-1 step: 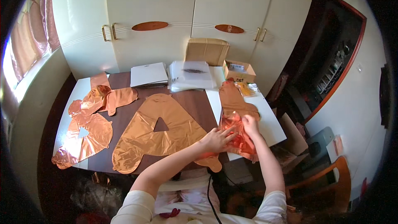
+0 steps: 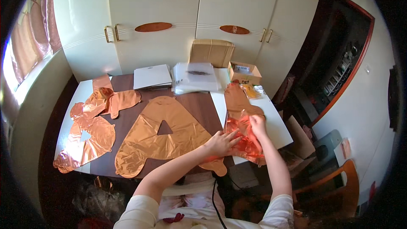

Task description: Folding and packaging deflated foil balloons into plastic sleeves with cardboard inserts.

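At the table's right side lies a crumpled, shiny red-orange foil balloon (image 2: 246,147). My left hand (image 2: 222,143) rests on its left part with the fingers stretched out. My right hand (image 2: 257,126) is closed on the upper edge of the foil and holds it bunched up. Just beyond is a flat copper foil balloon (image 2: 237,99), its near end covered by the crumpled foil. To the left of my left hand, a large flat copper balloon shaped like a letter A (image 2: 163,144) is spread out, one foot partly under my forearm.
More copper foil balloons (image 2: 97,133) lie at the table's left. Along the back are a stack of white sheets (image 2: 152,76), clear plastic sleeves (image 2: 196,77), a small open box (image 2: 245,74) and a yellow packet (image 2: 252,91). A wooden chair (image 2: 349,182) stands at the right.
My right hand has shifted slightly, drawing the upper part of the foil up and to the right. My left hand stays where it was.
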Demonstrator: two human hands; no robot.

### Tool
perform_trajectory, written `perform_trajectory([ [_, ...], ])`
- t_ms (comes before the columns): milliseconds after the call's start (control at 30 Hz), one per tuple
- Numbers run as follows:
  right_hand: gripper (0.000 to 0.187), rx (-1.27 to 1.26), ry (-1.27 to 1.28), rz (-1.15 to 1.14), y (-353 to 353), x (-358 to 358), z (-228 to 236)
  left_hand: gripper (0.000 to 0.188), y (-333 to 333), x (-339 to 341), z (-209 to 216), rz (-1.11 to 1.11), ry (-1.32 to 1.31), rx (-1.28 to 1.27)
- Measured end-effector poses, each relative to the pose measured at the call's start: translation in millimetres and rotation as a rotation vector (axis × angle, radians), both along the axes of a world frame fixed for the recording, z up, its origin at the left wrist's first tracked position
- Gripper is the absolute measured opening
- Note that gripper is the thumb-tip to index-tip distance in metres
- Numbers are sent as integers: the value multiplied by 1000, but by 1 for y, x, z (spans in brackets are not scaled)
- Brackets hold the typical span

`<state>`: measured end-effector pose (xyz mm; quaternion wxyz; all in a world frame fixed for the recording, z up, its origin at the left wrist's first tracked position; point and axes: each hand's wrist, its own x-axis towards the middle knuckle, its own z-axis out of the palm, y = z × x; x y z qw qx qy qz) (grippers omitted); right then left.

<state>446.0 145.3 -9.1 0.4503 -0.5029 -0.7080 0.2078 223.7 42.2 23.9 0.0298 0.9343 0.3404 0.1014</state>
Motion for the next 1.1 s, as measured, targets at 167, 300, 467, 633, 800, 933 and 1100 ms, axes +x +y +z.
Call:
perform_trajectory([
  [167, 29, -31, 501, -228, 50, 45, 47, 57, 5, 2, -24, -5, 72, 104],
  [300, 35, 117, 540, -406, 72, 66, 112, 55, 2, 1, -20, -8, -9, 64],
  [467, 32, 292, 701, -413, 87, 85, 193, 55, 4, 2, -28, 1, -51, 80],
  [633, 40, 507, 526, -377, 77, 66, 253, 55, 5, 1, -29, -3, -111, 86],
  [800, 38, 529, 418, -139, 45, 26, 290, 53, 8, 3, -16, 38, -84, 51],
  [933, 34, 482, 323, 51, 34, 1, 304, 48, 41, 8, 30, 197, -128, 69],
  [1100, 33, 428, 306, 138, 20, -21, 299, 58, 94, 29, 25, 17, -23, 307],
])
